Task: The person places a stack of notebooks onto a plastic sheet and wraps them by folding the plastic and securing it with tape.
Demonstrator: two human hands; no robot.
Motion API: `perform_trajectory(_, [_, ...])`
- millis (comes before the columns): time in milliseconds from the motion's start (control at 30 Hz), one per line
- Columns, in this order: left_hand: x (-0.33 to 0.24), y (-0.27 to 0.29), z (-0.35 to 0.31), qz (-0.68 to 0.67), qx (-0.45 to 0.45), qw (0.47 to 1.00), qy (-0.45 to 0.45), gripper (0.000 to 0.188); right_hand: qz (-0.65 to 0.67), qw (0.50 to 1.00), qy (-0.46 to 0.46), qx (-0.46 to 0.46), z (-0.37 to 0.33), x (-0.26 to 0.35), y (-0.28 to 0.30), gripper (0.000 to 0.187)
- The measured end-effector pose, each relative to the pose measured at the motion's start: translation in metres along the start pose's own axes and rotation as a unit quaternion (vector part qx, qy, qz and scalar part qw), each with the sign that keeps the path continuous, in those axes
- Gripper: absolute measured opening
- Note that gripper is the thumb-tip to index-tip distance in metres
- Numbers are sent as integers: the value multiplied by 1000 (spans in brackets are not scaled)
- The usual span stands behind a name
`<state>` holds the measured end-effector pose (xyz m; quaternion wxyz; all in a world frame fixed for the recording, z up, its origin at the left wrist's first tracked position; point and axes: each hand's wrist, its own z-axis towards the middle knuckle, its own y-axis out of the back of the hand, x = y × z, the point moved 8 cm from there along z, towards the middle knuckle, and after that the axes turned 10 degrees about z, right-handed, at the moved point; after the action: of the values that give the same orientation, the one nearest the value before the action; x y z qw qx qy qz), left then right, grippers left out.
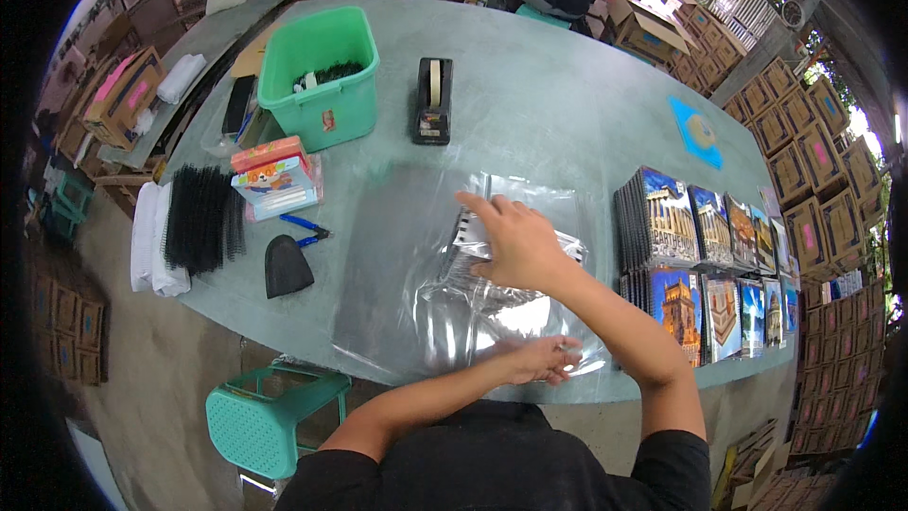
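Large sheets of clear plastic lie on the table before me, creased and shiny with glare. My right hand is over them with thumb and fingers spread. Beneath it a pale item with a black-and-white notched edge shows in part; the hand and glare hide its kind. Closer to my body, my left hand is at the near edge of the plastic, fingers apart and loosely bent, with nothing visible in it.
Spiral-bound notebooks with photo covers stand in rows at right. A tape dispenser and green bin are farther back. Blue-handled cutters, a black pouch-like piece and black wire coils lie left. A green stool stands below.
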<state>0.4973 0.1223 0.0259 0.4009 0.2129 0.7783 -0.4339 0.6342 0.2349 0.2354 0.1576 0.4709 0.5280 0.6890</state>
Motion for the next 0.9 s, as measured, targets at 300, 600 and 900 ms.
perform_trajectory(300, [-112,133,-102,528,-407,716,-210,41,224,944,10,-243,-113,-96,52,75])
perform_trajectory(600, [-226,106,-133,308,-329,816,-363,29,550,781,-88,-281,-92,-107,19,28])
perform_trajectory(900, [-217,-17,-146,754,-150,549,-328,27,392,839,-21,-378,-155,-144,-8,60])
